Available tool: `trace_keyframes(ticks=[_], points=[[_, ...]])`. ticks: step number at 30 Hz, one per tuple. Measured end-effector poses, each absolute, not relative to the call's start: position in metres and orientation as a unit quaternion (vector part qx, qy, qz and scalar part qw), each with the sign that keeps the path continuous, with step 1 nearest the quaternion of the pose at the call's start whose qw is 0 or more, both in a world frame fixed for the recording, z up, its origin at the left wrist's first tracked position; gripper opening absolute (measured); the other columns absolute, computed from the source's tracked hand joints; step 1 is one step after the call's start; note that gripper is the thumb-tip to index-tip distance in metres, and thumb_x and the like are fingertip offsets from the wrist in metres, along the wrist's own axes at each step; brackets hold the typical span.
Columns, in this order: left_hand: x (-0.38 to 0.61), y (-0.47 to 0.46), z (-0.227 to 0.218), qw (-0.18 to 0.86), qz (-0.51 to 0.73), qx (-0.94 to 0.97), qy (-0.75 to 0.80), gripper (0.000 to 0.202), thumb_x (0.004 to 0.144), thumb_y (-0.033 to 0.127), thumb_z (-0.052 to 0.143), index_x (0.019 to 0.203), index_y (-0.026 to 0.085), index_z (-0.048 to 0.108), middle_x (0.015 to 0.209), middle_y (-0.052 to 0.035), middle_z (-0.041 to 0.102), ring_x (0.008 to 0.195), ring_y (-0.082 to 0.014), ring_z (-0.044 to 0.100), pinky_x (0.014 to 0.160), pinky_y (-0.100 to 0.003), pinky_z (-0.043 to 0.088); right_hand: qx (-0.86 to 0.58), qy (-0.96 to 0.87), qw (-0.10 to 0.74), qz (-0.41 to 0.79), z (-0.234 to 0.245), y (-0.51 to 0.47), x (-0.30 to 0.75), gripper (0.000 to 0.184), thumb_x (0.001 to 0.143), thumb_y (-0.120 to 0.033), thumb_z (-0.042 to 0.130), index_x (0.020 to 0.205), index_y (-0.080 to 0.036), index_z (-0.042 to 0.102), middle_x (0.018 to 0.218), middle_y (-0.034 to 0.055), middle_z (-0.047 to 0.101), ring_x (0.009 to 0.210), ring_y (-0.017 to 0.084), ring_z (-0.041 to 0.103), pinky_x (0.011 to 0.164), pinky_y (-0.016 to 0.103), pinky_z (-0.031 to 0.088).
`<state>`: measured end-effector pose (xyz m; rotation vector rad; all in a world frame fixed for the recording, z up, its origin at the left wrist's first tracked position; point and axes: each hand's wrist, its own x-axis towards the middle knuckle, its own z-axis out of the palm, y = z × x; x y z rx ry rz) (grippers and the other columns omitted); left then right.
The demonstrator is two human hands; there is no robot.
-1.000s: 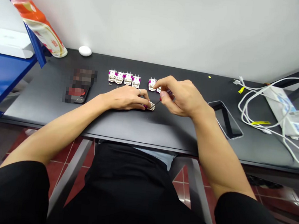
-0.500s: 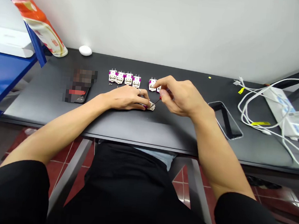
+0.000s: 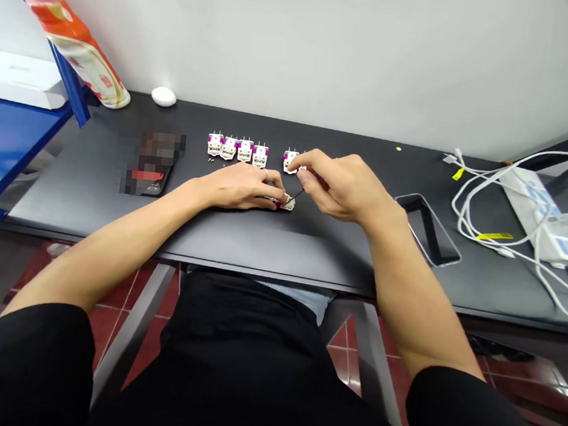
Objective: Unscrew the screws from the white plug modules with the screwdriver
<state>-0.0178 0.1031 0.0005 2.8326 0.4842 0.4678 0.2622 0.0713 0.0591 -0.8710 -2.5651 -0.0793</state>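
Observation:
My left hand (image 3: pixel 246 186) lies on the dark table with its fingers closed on a small white-and-purple plug piece (image 3: pixel 289 204), pressing it to the surface. Most of that piece is covered by the fingers. In my right hand (image 3: pixel 341 186) is a thin screwdriver (image 3: pixel 296 195), gripped by its reddish handle, which the fingers largely hide. Its dark shaft slants down to the left, and the tip meets the plug piece. Behind my left hand, several similar plug pieces (image 3: pixel 244 149) with metal prongs stand in a row. Another plug piece (image 3: pixel 290 160) stands near my right fingertips, with one more partly hidden beside it.
Tiny screws (image 3: pixel 211 160) lie before the row. Left are a partly blurred phone (image 3: pixel 153 184), a white oval object (image 3: pixel 164 97) and an orange bottle (image 3: pixel 86 50). A clear-edged case (image 3: pixel 430 230), white cables (image 3: pixel 466 197) and a white box (image 3: pixel 539 217) occupy the right.
Both hands stay in nearly the same place. The fingers of my right hand have shifted slightly round the screwdriver handle, whose red end shows less now.

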Motion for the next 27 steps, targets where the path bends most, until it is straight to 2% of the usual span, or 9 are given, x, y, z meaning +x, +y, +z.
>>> trace_keyframes(ticks=[3,6,9,16,23,27], points=[[-0.017,0.103,-0.001,0.120,0.160,0.966,0.164,0.035,0.119,0.046,0.057,0.136,0.031,0.084,0.137,-0.0103,0.081,0.096,-0.0198,0.079,0.081,-0.030,0.053,-0.334,-0.922,0.190,-0.035,0.060,0.070,0.260,0.037,0.118,-0.038,0.038,0.124,-0.021,0.072,0.067,-0.0026,0.066,0.054,0.018,0.051,0.064,0.032,0.035],[-0.015,0.104,-0.003,0.109,0.166,0.967,0.157,0.036,0.120,0.048,0.056,0.135,0.031,0.084,0.137,-0.0101,0.081,0.095,-0.0198,0.079,0.081,-0.031,0.053,-0.354,-0.918,0.176,-0.038,0.062,0.067,0.254,0.036,0.117,-0.037,0.039,0.129,-0.021,0.069,0.075,0.0001,0.072,0.058,0.019,0.056,0.065,0.032,0.033],[-0.013,0.103,-0.005,0.094,0.177,0.968,0.150,0.033,0.119,0.046,0.059,0.134,0.031,0.084,0.136,-0.0097,0.081,0.092,-0.0198,0.078,0.078,-0.032,0.052,-0.375,-0.913,0.161,-0.022,0.065,0.064,0.248,0.033,0.116,-0.034,0.039,0.131,-0.021,0.066,0.084,0.0028,0.077,0.062,0.020,0.059,0.066,0.032,0.033],[-0.012,0.104,-0.005,0.084,0.195,0.966,0.148,0.030,0.118,0.045,0.063,0.130,0.028,0.084,0.125,-0.0095,0.083,0.088,-0.0206,0.077,0.074,-0.032,0.049,-0.408,-0.903,0.130,0.026,0.074,0.061,0.244,0.028,0.107,-0.025,0.044,0.126,-0.021,0.064,0.085,0.0043,0.075,0.063,0.022,0.057,0.066,0.033,0.035],[-0.012,0.104,-0.003,0.119,0.197,0.961,0.150,0.026,0.116,0.042,0.065,0.126,0.028,0.084,0.125,-0.0088,0.083,0.092,-0.0210,0.079,0.079,-0.032,0.052,-0.386,-0.913,0.116,0.064,0.080,0.059,0.249,0.028,0.109,-0.028,0.040,0.124,-0.022,0.063,0.084,0.0039,0.074,0.064,0.022,0.058,0.066,0.033,0.039],[-0.012,0.104,-0.003,0.127,0.185,0.962,0.155,0.028,0.117,0.043,0.063,0.128,0.027,0.083,0.126,-0.0097,0.083,0.094,-0.0218,0.079,0.082,-0.032,0.054,-0.371,-0.917,0.120,0.086,0.082,0.059,0.251,0.028,0.109,-0.028,0.040,0.127,-0.023,0.061,0.091,0.0052,0.078,0.067,0.023,0.062,0.066,0.033,0.041]])
